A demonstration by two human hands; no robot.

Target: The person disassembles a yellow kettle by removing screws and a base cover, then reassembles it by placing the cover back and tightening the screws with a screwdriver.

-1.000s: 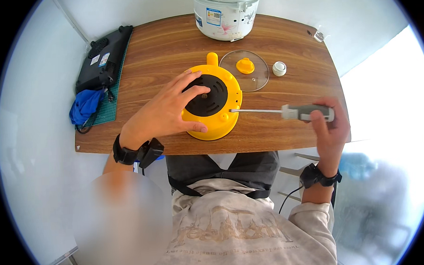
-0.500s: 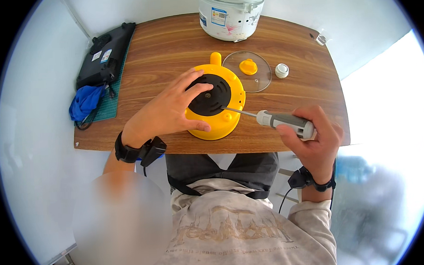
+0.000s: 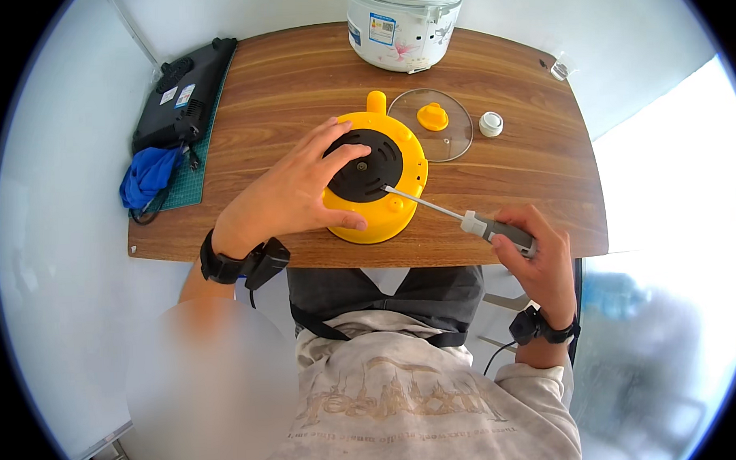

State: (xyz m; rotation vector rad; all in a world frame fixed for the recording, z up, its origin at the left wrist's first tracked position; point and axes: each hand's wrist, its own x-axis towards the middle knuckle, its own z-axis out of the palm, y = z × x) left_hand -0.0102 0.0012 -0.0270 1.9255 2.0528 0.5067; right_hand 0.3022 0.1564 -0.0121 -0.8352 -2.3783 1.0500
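A yellow electric pot [image 3: 381, 221] with a stubby handle lies upside down near the table's front edge, its slotted black base disc [image 3: 361, 167] facing up. My left hand [image 3: 289, 184] steadies it from the left, thumb at the near side and fingers bent over the disc. In my right hand [image 3: 545, 260] is a grey-and-white screwdriver [image 3: 504, 232], gripped by its handle. The shaft slants up to the left, and its tip meets the disc's lower right edge. Whether the tip sits in a slot or under the edge, I cannot tell.
Behind the pot lie a glass lid [image 3: 454, 138] with a yellow knob and a small white round piece [image 3: 491, 123]. A white rice cooker [image 3: 402, 34] stands at the back. On the left, a black appliance [image 3: 181, 103] and blue cloth [image 3: 149, 177] rest on a green mat [image 3: 190, 186].
My right hand has lowered and drawn in slightly, tilting the screwdriver more steeply in the picture. The tip stays at the disc's edge. My left hand keeps its place on the pot.
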